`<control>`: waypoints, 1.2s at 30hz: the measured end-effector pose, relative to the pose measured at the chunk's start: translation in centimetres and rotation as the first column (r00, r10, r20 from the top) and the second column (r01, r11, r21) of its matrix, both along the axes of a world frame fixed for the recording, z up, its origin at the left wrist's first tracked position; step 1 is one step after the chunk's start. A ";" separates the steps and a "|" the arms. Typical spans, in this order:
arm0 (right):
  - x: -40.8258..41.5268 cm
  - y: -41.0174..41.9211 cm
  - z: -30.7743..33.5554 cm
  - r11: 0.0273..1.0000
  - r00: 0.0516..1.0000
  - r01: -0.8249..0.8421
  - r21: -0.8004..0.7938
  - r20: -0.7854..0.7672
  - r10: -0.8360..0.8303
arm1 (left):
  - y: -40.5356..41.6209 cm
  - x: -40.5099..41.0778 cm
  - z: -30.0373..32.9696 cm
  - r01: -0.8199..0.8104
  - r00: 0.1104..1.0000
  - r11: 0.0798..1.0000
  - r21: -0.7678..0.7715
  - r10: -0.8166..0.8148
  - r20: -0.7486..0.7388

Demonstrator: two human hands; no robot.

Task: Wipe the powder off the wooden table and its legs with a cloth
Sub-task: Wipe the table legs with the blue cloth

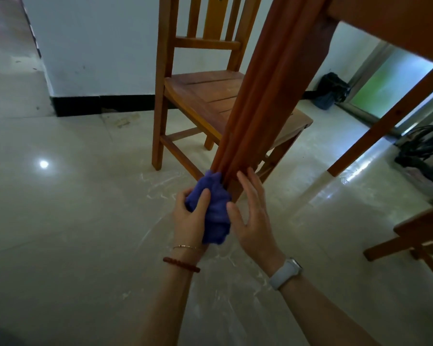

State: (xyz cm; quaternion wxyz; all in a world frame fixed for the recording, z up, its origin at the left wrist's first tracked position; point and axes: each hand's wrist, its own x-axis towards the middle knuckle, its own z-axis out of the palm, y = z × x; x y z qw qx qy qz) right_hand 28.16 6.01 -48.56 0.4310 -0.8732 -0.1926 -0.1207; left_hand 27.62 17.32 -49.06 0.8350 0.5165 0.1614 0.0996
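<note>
Gripping: left hand (190, 218) clutches the cloth (214, 208), bunched against the foot of the table leg (263, 101).
Right hand (254, 216): fingers straight and loose, tips touching the leg's right side.
Chair (205, 93): just behind the leg.
Floor (85, 221): white powder smears around the leg.
Bag (331, 89): beyond the leg, by the wall.

Pale tiled floor (73, 233), wooden chair (205, 96), powder streaks (160, 186)
</note>
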 end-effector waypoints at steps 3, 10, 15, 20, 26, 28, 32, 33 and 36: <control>-1.8 0.3 -0.5 0.981 0.964 -0.054 0.185 -0.245 0.099 | -1.3 -1.2 0.3 0.115 0.983 0.970 -0.214 -0.142 -0.115; -1.0 -1.6 5.1 0.698 0.879 0.449 0.558 -0.136 -0.457 | -2.3 0.0 1.1 0.287 0.953 0.947 0.142 -0.268 -0.141; 5.6 -1.7 9.5 0.596 0.917 0.328 0.733 -0.095 -0.387 | -1.6 0.5 1.1 0.244 0.967 0.901 0.358 -0.253 -0.025; 4.5 -3.2 2.4 0.835 0.782 0.472 0.283 -0.571 -0.249 | -1.5 -0.1 0.5 0.250 0.968 0.911 0.329 -0.247 -0.051; -5.7 -5.4 -4.2 0.839 0.722 0.543 0.040 -0.532 -0.442 | -3.7 -2.7 -3.8 0.297 0.938 0.847 0.440 -0.171 -0.303; -8.8 -5.4 -4.2 0.848 0.728 0.531 0.012 -0.519 -0.448 | -4.5 -3.9 -5.1 0.367 0.907 0.806 0.463 -0.201 -0.370; -14.2 -6.4 -2.9 0.869 0.707 0.481 -0.112 -0.537 -0.461 | -5.6 -7.0 -6.3 0.501 0.838 0.716 0.486 -0.263 -0.478; -15.3 -6.8 -2.3 0.875 0.702 0.460 -0.150 -0.541 -0.462 | -6.0 -8.1 -6.1 0.505 0.833 0.722 0.473 -0.263 -0.487; -18.2 -8.4 -1.1 0.876 0.693 0.405 -0.262 -0.537 -0.481 | -7.1 -11.6 -5.7 0.499 0.800 0.767 0.403 -0.229 -0.555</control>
